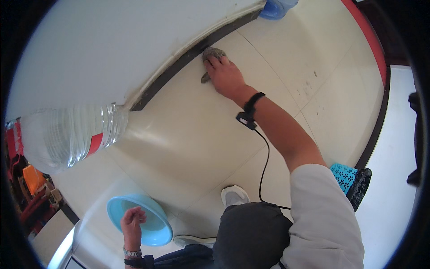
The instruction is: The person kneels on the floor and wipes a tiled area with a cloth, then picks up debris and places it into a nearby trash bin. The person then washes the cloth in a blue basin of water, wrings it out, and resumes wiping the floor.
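Observation:
At the foot of the wall, my right hand [225, 76] presses a grey-brown cloth [214, 53] against the floor. The cloth's upper end meets the dark baseboard [174, 71], and a loose end sticks out below my fingers. My palm hides part of it. Lower left, my left hand [133, 216] is in front of a light blue plastic basin [156, 232]. Nothing is in that hand, and its fingers are loosely bent. The basin looks tilted from here; I see no water in it for certain.
A large clear plastic bottle [77, 134] stands by the wall's near end. A blue translucent container [273, 9] is past its far end. Dark marks [306, 88] spot the tiled floor [188, 134]. A blue perforated basket [343, 176] sits at right. A black cable [263, 171] hangs from my right wrist.

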`<state>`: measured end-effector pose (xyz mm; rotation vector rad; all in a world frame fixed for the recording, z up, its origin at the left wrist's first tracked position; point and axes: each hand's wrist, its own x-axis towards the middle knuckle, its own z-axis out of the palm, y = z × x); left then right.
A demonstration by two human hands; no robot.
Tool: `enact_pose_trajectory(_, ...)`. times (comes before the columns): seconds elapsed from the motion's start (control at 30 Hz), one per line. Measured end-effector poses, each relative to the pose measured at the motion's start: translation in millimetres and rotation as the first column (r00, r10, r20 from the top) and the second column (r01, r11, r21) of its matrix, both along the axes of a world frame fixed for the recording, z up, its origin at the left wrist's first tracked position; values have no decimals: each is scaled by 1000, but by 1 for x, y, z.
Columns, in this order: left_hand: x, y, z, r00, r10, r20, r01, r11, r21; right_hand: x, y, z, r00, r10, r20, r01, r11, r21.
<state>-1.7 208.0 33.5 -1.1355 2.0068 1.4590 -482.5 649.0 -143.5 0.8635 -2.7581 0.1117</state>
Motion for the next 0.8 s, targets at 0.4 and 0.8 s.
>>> enact_pose_trajectory(0.4,36,-10,-3,989,108,104,-104,994,-37,-152,158,-11,875,-479,66,453,860,236)
enact_pose_trajectory(0.8,16,-7,5,999,30,15,-30,1000,-9,-52,363,8,584,-790,186,717,609,340)
